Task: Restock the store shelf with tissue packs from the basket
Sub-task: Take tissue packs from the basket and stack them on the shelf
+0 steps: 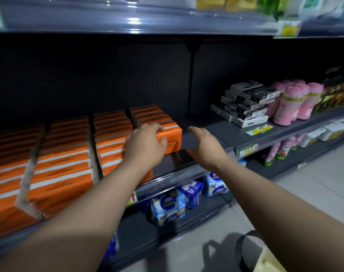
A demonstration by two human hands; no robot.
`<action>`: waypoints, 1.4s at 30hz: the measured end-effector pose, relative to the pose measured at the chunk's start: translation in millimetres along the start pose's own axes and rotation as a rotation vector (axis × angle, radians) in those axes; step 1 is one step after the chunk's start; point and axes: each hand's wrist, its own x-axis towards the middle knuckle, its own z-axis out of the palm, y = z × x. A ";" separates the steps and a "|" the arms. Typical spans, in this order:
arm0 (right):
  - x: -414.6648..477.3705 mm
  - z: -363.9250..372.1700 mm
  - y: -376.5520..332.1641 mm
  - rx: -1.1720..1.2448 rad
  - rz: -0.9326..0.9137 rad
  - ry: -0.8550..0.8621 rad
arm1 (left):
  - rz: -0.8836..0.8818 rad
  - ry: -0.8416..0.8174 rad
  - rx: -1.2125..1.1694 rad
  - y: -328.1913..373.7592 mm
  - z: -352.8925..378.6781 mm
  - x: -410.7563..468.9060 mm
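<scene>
Orange tissue packs with white stripes [65, 165] fill the left half of the dark grey shelf [216, 128] in several rows. My left hand [145, 146] rests on the front pack of the rightmost row [172, 137], fingers curled over its top edge and thumb on its front face. Just right of that pack, my right hand [204, 144] hovers over bare shelf with fingers spread, holding nothing. A dark basket handle [241, 250] and a pale bag corner [269, 260] show at the bottom right.
Black-and-white boxes [245, 105] and pink rolls [293, 103] stand further right on the same shelf. Blue-and-white packs [167, 207] sit on the lower shelf. The upper shelf edge [137, 24] overhangs. Grey tiled floor [314, 189] lies to the right.
</scene>
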 end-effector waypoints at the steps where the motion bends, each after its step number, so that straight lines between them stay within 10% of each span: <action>1: -11.0 -4.6 2.4 -0.017 -0.005 -0.003 | 0.022 -0.004 -0.004 7.8 1.8 -8.7; 17: -214.8 -95.7 124.3 -0.244 0.352 -0.239 | 0.277 -0.411 -0.156 144.1 96.3 -141.7; 32: -353.5 -46.1 290.1 -0.109 0.778 -0.445 | 0.199 -1.145 -0.005 187.4 273.0 -251.7; 42: -377.2 -15.2 296.8 0.212 0.873 -0.954 | 0.148 -1.420 0.008 160.2 300.2 -301.2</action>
